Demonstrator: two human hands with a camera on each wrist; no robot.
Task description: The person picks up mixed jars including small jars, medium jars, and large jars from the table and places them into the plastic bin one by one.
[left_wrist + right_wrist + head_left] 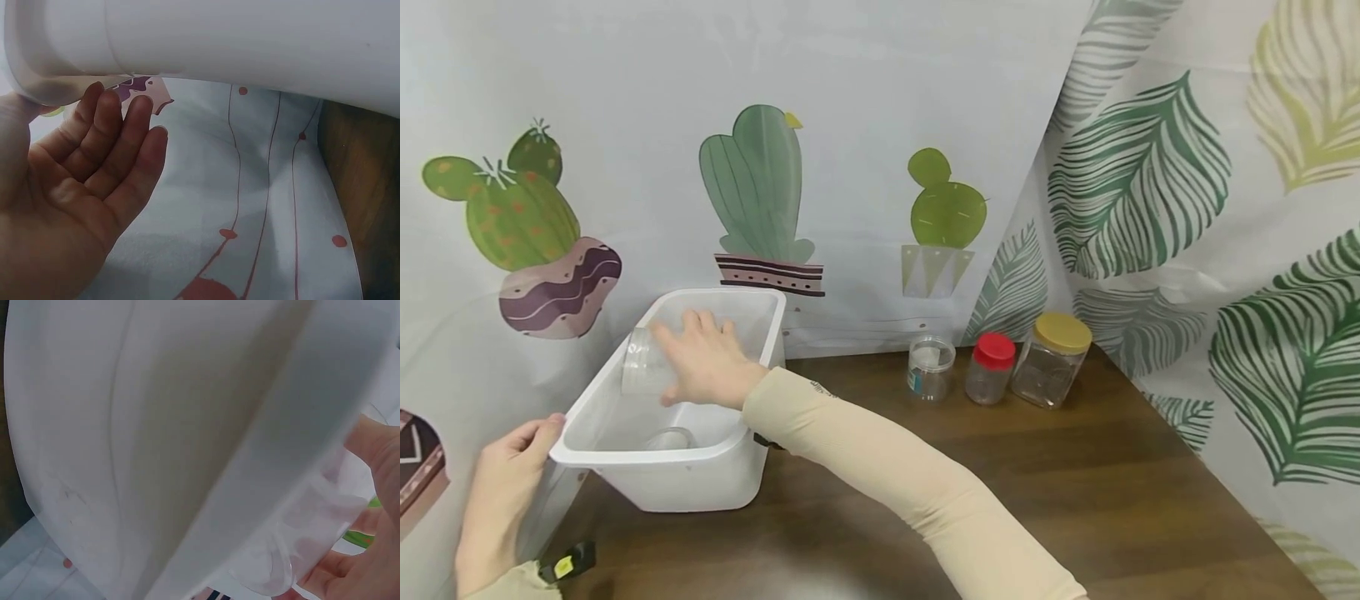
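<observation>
And it's two hands at the white bin (681, 492), which sits at eight o'clock on the dark wooden table (1000, 483), its rim reaching out past the edge. At about half past eight on that rim is the left hand (505, 471), thumb above, bent fingers beneath, pinching the lip between them. A black wristband (576, 558) shows at that wrist, down at seven o'clock.

Now the right hand (707, 367), in over the bin from four o'clock, a long cream sleeve (880, 467) behind it! Palm down, fingers fanned, and here's the grip: thumb on one side, fingers on the other, holding a clear jar (638, 367). That jar lies sideways inside the bin, towards ten o'clock, close to the long left wall. The right wrist view has the fingertips against the see-through plastic, though the bin's wall blots out much of the rest.

A second clear container (672, 439) lies low in the bin at six o'clock, its shape partly lost behind the near rim.

Over at three o'clock from the bin, a row of jars: the lidless jar (931, 379) nearest, then the red-lidded jar (988, 383), and just beside it the taller yellow-lidded jar (1047, 379).
</observation>
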